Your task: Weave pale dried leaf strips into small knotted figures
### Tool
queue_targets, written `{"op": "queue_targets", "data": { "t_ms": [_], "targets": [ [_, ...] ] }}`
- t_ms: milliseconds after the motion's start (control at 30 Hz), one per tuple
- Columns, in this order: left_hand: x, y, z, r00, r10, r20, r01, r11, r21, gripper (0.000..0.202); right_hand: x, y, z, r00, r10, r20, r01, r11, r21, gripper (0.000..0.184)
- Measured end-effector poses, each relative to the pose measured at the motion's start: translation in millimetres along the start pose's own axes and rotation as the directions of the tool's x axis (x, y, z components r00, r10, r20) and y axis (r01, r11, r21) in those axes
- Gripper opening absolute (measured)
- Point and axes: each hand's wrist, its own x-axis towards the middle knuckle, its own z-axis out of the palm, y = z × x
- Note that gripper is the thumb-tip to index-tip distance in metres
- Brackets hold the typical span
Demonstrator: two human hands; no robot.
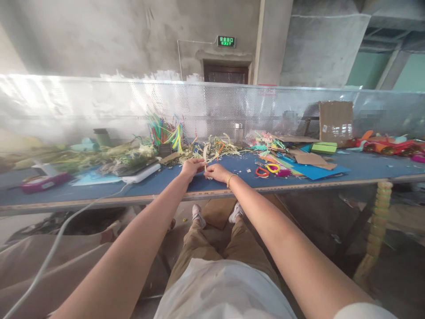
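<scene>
We sit at a long blue worktop (pixel 99 191) backed by a perforated metal screen (pixel 99 104) that runs its whole width. Across the worktop, from the far left, lies a heap of greenish shredded strips (pixel 109 158), then a bundle of coloured straws (pixel 166 130) standing upright near the screen, and to the right a spread of coloured paper sheets (pixel 315 170) with a cardboard box (pixel 336 120) leaning at the back. A white power strip (pixel 141 173) lies left of our hands, its cable trailing off the front edge. A pair of red and yellow scissors (pixel 268 169) rests to the right, apart from our hands.

Both our arms reach straight forward and meet near the front edge. Our left hand (pixel 191 167) is closed in a pinch on a thin pale strip (pixel 205 160), and our right hand (pixel 217 172), a gold bracelet (pixel 229 179) at its wrist, closes on the same strip from the other side. The strip sits between the two hands, touching both, and its long axis runs roughly upright, rising from the fingers toward the tangle of loose strips (pixel 215 148) just behind. Both hands are about equally near; the left holds slightly higher on it. The strip is too small for us to tell how much of it hangs below the fingers
</scene>
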Motion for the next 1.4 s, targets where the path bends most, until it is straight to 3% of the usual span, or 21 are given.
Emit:
{"op": "queue_targets", "data": {
  "t_ms": [133, 267, 467, 667, 900, 1033, 1167, 1300, 1400],
  "targets": [
    [3, -2, -1.9, 0.999, -0.021, 0.036, 0.022, 0.999, -0.030, 0.031, -1, -3, 1, 1.000, 0.008, -0.023, -0.009, 0.998, -0.057, 0.022],
    [6, -3, -4.3, 0.993, -0.018, 0.115, 0.031, 0.993, -0.111, 0.027, 0, -4, 1, 0.990, 0.065, -0.124, -0.083, 0.986, -0.145, 0.023],
    [6, -2, -4.3, 0.993, -0.054, 0.106, 0.068, 0.990, -0.127, 0.036, 1, -5, -3, 0.959, 0.148, -0.240, -0.211, 0.942, -0.262, 0.025],
    [0, 0, -2.4, 0.989, 0.039, 0.140, -0.043, 0.999, 0.029, 0.040, -1, -9, -4, 0.971, 0.138, -0.193, -0.187, 0.946, -0.264, 0.025],
    [0, -1, -1.9, 0.984, 0.106, 0.144, -0.117, 0.991, 0.071, 0.032, -1, -9, -3, 0.971, 0.170, -0.166, -0.210, 0.941, -0.267, 0.026],
    [4, 1, -5.5, 0.994, 0.080, 0.076, -0.071, 0.992, -0.108, 0.025, -4, -14, -5, 0.953, 0.179, -0.244, -0.246, 0.928, -0.280, 0.031],
    [9, 4, -9.3, 0.999, -0.006, 0.031, 0.016, 0.938, -0.347, 0.012, -6, -20, -7, 0.933, 0.195, -0.303, -0.283, 0.916, -0.283, 0.039],
    [12, 5, -11.6, 0.997, -0.019, 0.075, 0.046, 0.921, -0.386, 0.009, -6, -21, -8, 0.927, 0.201, -0.317, -0.288, 0.921, -0.260, 0.043],
    [11, 5, -11.5, 0.999, -0.045, 0.003, 0.043, 0.931, -0.362, 0.009, -5, -19, -8, 0.922, 0.212, -0.325, -0.294, 0.929, -0.227, 0.043]
  ]
}}
